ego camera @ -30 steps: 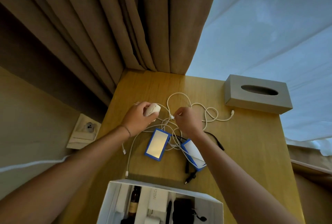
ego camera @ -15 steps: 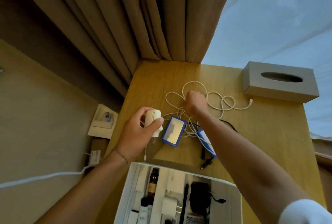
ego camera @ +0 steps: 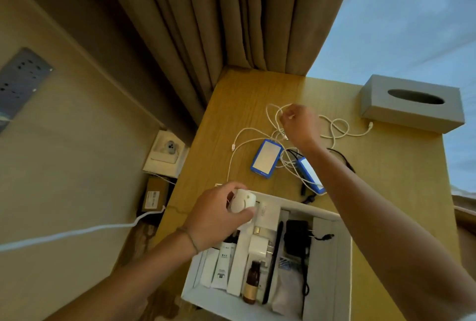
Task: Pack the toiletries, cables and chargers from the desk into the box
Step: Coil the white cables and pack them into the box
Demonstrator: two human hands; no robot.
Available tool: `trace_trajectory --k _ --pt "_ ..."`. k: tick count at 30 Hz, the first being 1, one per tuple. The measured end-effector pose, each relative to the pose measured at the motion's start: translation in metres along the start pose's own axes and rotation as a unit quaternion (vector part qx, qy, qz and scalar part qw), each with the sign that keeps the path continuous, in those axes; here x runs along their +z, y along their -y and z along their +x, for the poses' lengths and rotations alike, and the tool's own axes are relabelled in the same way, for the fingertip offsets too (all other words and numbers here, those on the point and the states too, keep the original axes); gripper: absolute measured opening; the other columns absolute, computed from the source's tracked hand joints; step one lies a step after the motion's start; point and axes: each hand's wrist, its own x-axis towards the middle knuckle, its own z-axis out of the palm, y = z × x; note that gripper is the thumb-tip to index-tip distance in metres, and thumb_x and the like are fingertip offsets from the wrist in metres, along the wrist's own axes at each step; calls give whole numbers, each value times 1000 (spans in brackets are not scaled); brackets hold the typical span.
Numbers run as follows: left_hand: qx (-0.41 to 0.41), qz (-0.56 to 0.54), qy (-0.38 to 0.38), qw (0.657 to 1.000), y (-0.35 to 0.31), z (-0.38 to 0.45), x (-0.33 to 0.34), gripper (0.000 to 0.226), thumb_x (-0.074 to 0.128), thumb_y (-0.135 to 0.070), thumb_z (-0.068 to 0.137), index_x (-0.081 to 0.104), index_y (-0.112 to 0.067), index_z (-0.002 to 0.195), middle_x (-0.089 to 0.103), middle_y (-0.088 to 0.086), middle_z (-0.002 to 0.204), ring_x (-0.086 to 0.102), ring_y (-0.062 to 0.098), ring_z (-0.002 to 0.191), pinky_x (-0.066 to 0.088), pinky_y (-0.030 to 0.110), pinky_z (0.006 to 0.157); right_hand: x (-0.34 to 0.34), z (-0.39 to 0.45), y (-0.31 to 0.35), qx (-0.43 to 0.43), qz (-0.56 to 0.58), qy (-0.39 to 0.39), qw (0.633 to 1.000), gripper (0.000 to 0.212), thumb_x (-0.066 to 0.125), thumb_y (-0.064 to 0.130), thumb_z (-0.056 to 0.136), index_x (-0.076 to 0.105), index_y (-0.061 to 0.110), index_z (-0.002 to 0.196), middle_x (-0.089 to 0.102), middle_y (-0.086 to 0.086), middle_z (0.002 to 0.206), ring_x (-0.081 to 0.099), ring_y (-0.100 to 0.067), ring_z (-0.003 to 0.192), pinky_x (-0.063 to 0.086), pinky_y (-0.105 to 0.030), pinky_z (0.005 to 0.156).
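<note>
Left hand (ego camera: pixel 213 213) grips white charger (ego camera: pixel 242 202) over far-left corner of white box (ego camera: pixel 343 256); right hand (ego camera: pixel 300 122) pinches white cable (ego camera: pixel 334 127) in tangle on desk (ego camera: pixel 244 104); best lower charger into free slot; lift cable slowly, clearing 2 blue-edged packs (ego camera: pixel 265 158).

Bearing everything: a wooden desk (ego camera: pixel 239 104) set against the curtain. Lying on it: a grey tissue box (ego camera: pixel 412 103) at the far right corner, a tangle of white cables (ego camera: pixel 334 127) in the middle, two blue-edged flat devices (ego camera: pixel 266 158) (ego camera: pixel 310 175) among the loops, a black cable (ego camera: pixel 343 158) beside them. Sitting at the near edge: an open white box (ego camera: pixel 343 256).
</note>
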Motion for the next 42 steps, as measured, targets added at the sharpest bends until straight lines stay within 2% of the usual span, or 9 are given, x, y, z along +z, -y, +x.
trace_trajectory --k 7,12,21,25,28,31,35,39,42 --pt "-34 134 -2 990 34 -7 52 53 72 -52 78 58 -27 123 69 -9 103 65 10 89 52 27 70 -50 -53 31 27 197 10 980 18 62 21 96 67 23 79 74 3 71 71 -16 68 55 -31 65" --pt "-15 248 -13 969 46 1 76 54 69 -53 80 55 -24 123 65 0 119 65 20 104 55 34 80 -83 -82 37 20 258 -2 966 9 63 16 97 70 12 92 69 2 65 60 -2 55 46 -11 53" --pt "14 289 28 957 41 -15 63 40 57 -50 92 54 -28 125 70 -5 108 67 15 97 50 29 72 -132 -114 62 -51 222 -72 971 11 70 23 92 75 14 89 70 0 98 65 -4 89 51 -21 79" --pt "142 122 -102 977 -24 -38 19 23 52 -49 93 65 -40 109 71 -21 95 66 1 91 52 16 71 -152 -121 71 -66 262 -66 960 9 67 14 94 75 9 93 69 0 108 66 -4 97 49 -21 85" --pt "234 -44 -182 954 -90 -23 -26 28 55 -46 94 59 -42 121 64 -28 112 57 -8 108 43 1 81 -162 -126 79 -92 266 -55 958 11 66 10 94 76 7 95 69 -2 108 68 -17 99 52 -31 89" --pt "245 -98 -64 962 -153 14 -53 51 67 -30 92 49 -31 140 56 -19 135 48 -6 126 35 0 96 -175 -131 95 -126 300 -51 944 11 66 11 92 77 8 89 69 -4 110 67 -22 103 51 -38 91" --pt "271 -171 96 942 -205 37 -55 27 64 -6 94 62 -15 120 73 -7 106 68 4 104 55 24 89 -202 -131 114 -181 345 -91 916 15 65 25 88 77 23 80 71 2 110 67 -22 108 54 -54 96" --pt "258 -296 182 902 -217 34 -50 35 48 -29 102 60 -8 127 73 8 106 70 25 105 54 31 93 -217 -128 116 -179 359 -99 911 15 67 23 91 79 24 83 71 5 113 67 -20 111 54 -55 96" --pt "205 -324 165 909 -222 28 -40 57 37 -49 97 60 -1 114 57 15 84 61 25 77 55 39 77 -212 -130 111 -149 366 -106 913 12 66 14 95 77 12 94 74 -1 109 69 -14 103 55 -40 90"
